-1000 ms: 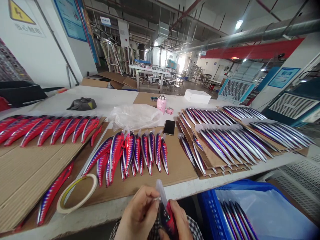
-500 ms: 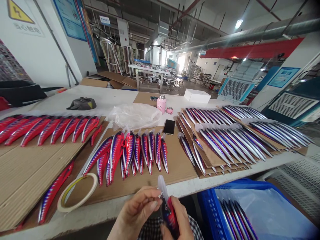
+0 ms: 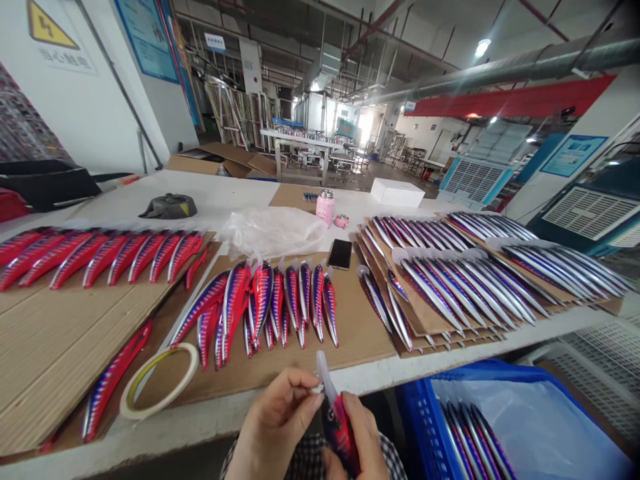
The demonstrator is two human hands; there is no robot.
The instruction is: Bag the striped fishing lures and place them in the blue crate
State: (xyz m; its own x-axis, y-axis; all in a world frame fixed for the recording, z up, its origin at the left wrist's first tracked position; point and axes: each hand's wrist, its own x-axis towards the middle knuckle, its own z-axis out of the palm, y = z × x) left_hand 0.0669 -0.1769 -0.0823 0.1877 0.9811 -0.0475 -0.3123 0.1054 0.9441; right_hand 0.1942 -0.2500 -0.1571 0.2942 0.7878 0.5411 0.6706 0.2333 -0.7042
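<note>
A red and purple striped fishing lure (image 3: 341, 430) with a clear plastic lip stands upright at the bottom centre, below the table's front edge. My right hand (image 3: 363, 440) is wrapped round its body. My left hand (image 3: 280, 427) pinches near the clear lip at the lure's top with thumb and fingers. A fan of similar lures (image 3: 260, 303) lies on brown cardboard (image 3: 357, 330) just beyond my hands.
A tape roll (image 3: 159, 380) lies left of my hands. A row of red lures (image 3: 100, 257) lies at the left, silver lures (image 3: 450, 273) on stacked cardboard at the right. A blue crate (image 3: 420, 413) with lures sits at the lower right. A phone (image 3: 340, 253), plastic bag (image 3: 273, 230) and pink bottle (image 3: 325, 207) lie behind.
My left hand's fingers have shifted slightly at the lure's lip. The lure stays upright in my right hand. The view has tilted a little.
</note>
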